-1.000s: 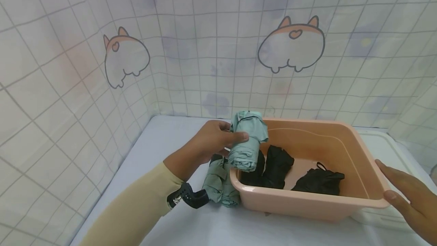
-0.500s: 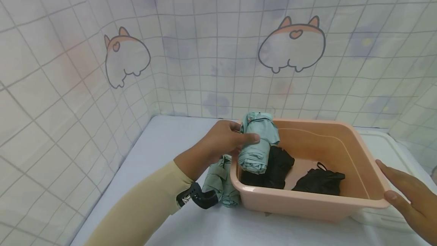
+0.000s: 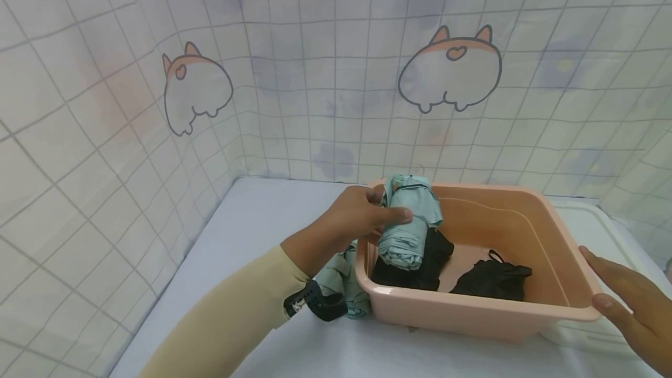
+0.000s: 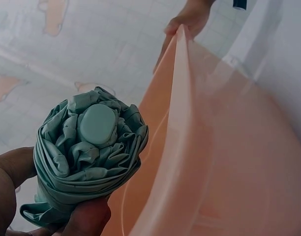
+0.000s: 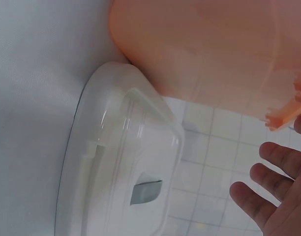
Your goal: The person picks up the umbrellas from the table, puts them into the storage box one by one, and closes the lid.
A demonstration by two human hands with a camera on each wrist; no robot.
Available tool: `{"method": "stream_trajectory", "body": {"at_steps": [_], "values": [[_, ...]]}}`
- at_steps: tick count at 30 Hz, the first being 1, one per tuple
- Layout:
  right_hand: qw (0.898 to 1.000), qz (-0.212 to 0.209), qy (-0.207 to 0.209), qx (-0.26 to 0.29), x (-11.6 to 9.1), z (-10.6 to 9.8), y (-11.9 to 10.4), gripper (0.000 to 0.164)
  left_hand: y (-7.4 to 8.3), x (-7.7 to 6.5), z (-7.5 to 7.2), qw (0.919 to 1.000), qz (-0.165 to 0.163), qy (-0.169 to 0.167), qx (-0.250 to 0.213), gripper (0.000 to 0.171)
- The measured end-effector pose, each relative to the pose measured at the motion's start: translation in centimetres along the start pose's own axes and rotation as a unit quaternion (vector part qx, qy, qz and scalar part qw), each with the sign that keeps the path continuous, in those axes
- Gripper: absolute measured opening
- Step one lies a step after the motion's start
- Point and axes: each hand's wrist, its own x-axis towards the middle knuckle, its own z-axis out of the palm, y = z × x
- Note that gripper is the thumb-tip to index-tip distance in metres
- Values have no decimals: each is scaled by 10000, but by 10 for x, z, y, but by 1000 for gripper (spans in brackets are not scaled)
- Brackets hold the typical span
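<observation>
A light teal folded umbrella [image 3: 406, 241] is in my left hand [image 3: 349, 214], with the thumb across its near side. In the left wrist view its rounded end cap [image 4: 98, 125] shows among gathered folds. The umbrella is over the left end of a peach plastic tub [image 3: 457, 311]. Below it, black cloth bundles [image 3: 438, 255] lie in the tub, partly covered. Farther right inside is a black bundle with a loop [image 3: 493, 279]. My right hand [image 3: 635, 302] touches the tub's right rim; in the right wrist view several fingers [image 5: 276, 182] extend loosely beside it.
Green folded umbrellas [image 3: 343, 279] lie on the white table [image 3: 273, 203] against the tub's left side, partly behind my left wrist. A white lid-like piece with a grey-green clip [image 5: 146, 191] is under and behind the tub's right end. Tile-patterned curtains [image 3: 315, 74] stand behind.
My left hand has carried the teal umbrella rightward, from the tub's left rim to over its inside and the black bundles. The right hand stays at the rim.
</observation>
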Motion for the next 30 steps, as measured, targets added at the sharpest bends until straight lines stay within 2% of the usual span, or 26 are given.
{"method": "stream_trajectory", "body": {"at_steps": [5,9,13,17,22,30], "values": [[10000,-34,46,49,-1,0,0,74,1,1,5,10000,37,-30,-7,69],[9999,-109,96,87,0,1,0,74,1,2,8,10000,90,-18,19,74],[9999,-86,74,60,0,2,2,74,1,4,11,9999,124,-21,-18,72],[9999,-88,82,57,0,2,5,74,1,5,13,9989,204,-191,-375,62],[9997,-128,168,156,0,3,6,73,0,5,14,9940,339,-505,-912,51],[9999,40,-16,-157,-1,2,5,72,-3,2,6,9933,401,-550,-939,40]]}}
